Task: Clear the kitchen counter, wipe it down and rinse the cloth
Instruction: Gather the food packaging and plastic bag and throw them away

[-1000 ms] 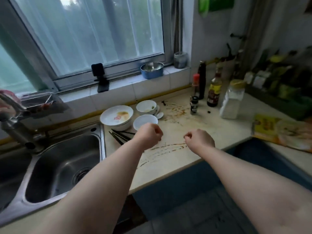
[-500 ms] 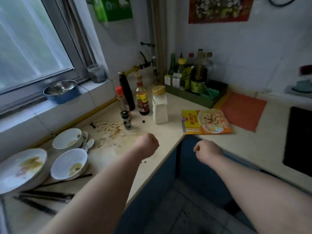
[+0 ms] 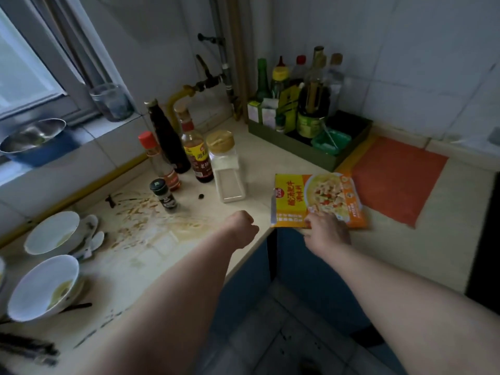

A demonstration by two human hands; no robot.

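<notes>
The beige counter (image 3: 259, 185) carries brown sauce smears (image 3: 140, 217) at left centre. Beside them stand two dirty white bowls (image 3: 51, 231) (image 3: 44, 285) with white spoons (image 3: 93, 239), and dark chopsticks (image 3: 24, 345) lie at the lower left. A yellow-orange seasoning packet (image 3: 316, 196) lies flat at the counter's inner corner. My right hand (image 3: 326, 232) reaches onto its near edge, fingers curled over it. Over the counter's front edge hovers my left hand (image 3: 242, 228), a fist holding nothing. No cloth is in view.
Sauce bottles (image 3: 193, 152), a small pepper shaker (image 3: 163, 194) and a clear salt shaker (image 3: 227, 166) stand near the window sill. A green tray of bottles (image 3: 332, 158) fills the back corner, an orange mat (image 3: 397, 177) beside it. A steel bowl (image 3: 33, 136) sits on the sill.
The view has swung right, away from the sink. My right hand has opened from a fist and reached forward onto the seasoning packet. The left hand stays a fist.
</notes>
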